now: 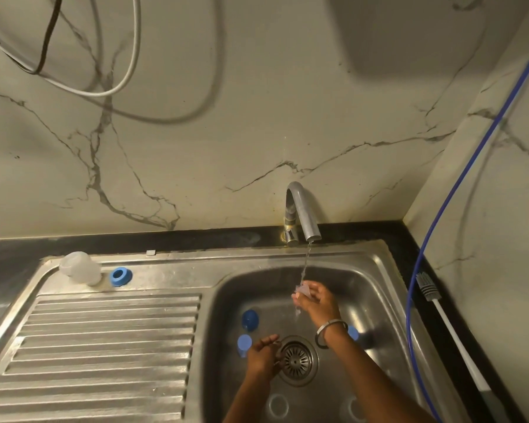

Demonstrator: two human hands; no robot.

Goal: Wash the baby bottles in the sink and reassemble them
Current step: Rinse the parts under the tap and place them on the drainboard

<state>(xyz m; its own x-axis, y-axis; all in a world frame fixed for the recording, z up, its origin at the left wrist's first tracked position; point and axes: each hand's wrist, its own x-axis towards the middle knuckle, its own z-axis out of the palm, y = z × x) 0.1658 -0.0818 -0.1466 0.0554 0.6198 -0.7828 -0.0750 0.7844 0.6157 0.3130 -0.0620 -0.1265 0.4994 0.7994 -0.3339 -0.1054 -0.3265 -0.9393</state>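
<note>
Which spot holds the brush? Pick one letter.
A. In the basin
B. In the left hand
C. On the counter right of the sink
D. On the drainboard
C: the brush lies on the dark counter, right of the sink, touched by neither hand.

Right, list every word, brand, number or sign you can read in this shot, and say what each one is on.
None: no readable text anywhere in the head view.
Clear bottle on the drainboard: any graduation marks are too blurred to read.
Blue ring beside it: plain, no print visible.
Blue caps in the sink: no lettering visible.
Bottle brush on the counter: no label showing.
Tap: no brand mark visible.
Clear part in the right hand: unmarked, under running water.
</note>
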